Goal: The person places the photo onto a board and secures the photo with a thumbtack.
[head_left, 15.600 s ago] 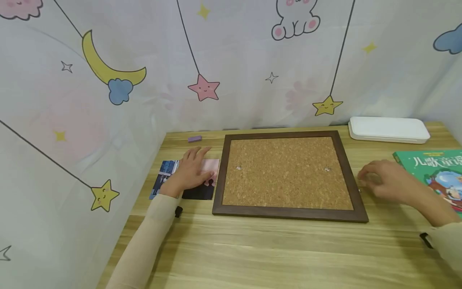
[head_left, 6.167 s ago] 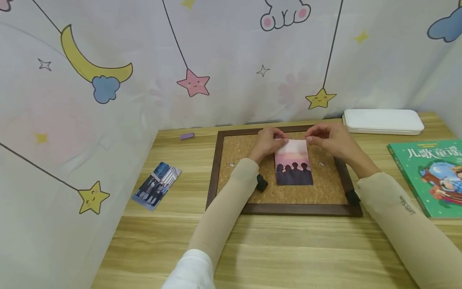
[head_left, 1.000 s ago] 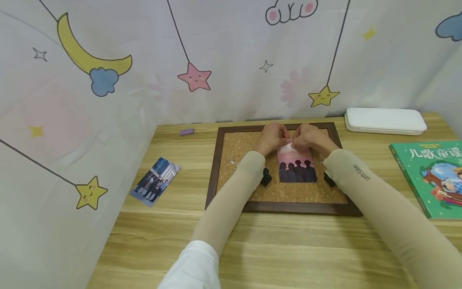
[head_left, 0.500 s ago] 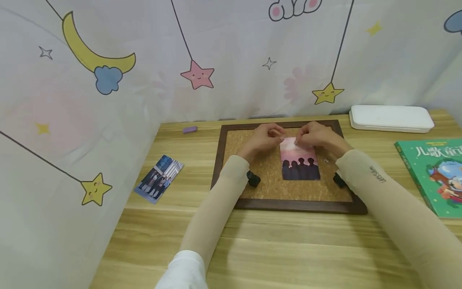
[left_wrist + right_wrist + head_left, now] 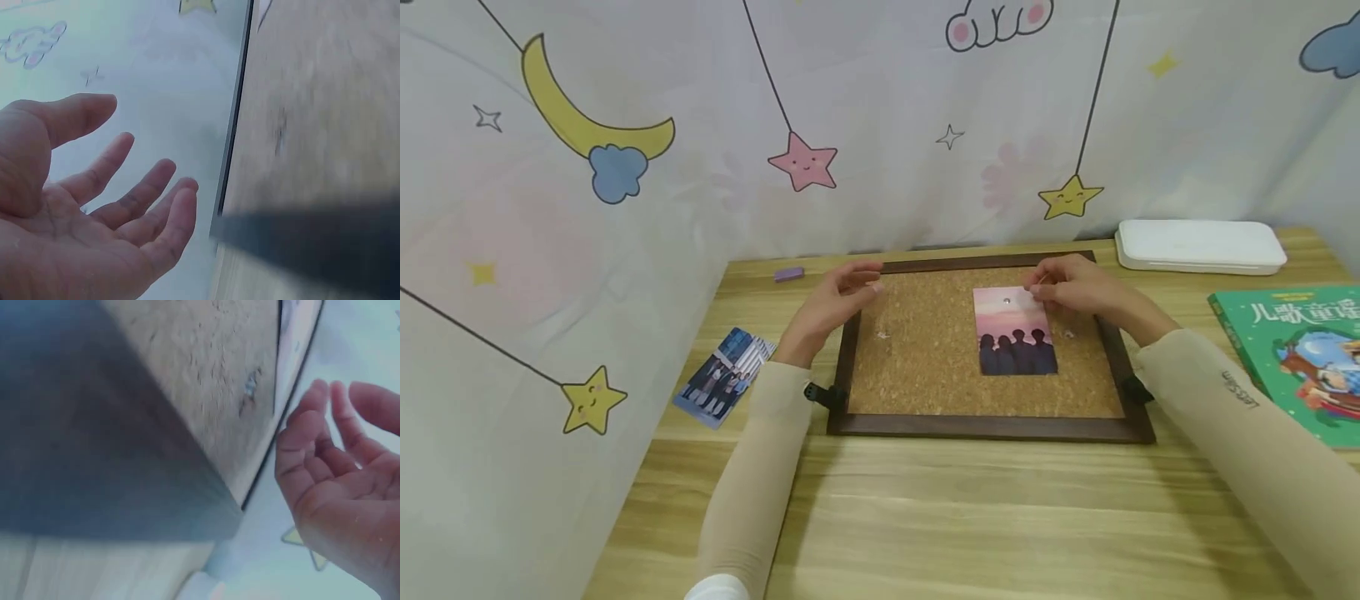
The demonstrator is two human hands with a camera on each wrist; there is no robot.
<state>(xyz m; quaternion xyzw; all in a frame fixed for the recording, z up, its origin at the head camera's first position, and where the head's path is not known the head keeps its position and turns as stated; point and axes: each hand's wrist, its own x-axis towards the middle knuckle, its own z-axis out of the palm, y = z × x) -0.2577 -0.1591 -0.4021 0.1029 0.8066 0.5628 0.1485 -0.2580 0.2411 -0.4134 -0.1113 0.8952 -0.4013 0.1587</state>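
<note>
A photo (image 5: 1017,333) of dark silhouettes under a pink sky lies on the cork board (image 5: 917,375), right of its middle. Near the photo's top edge shows a small shiny pin (image 5: 1007,301). My right hand (image 5: 1078,290) is at the photo's upper right corner; in the right wrist view its fingers (image 5: 303,434) are loosely bent, with a gap to the thumb. Over the board's left frame edge hovers my left hand (image 5: 833,307), palm and spread fingers bare in the left wrist view. A second photo (image 5: 724,379), of a standing group, rests on the table farther left.
Small shiny pieces sit on the cork at left (image 5: 882,335) and right (image 5: 1068,334). Behind the board are a purple eraser-like block (image 5: 788,274) and a white case (image 5: 1200,247). A green book (image 5: 1292,367) lies at right; a printed curtain (image 5: 895,150) closes off the back.
The silhouette photo went from the table onto the board. Both hands were together at its top edge; the left has since withdrawn leftward, the right slightly rightward, exposing the pin.
</note>
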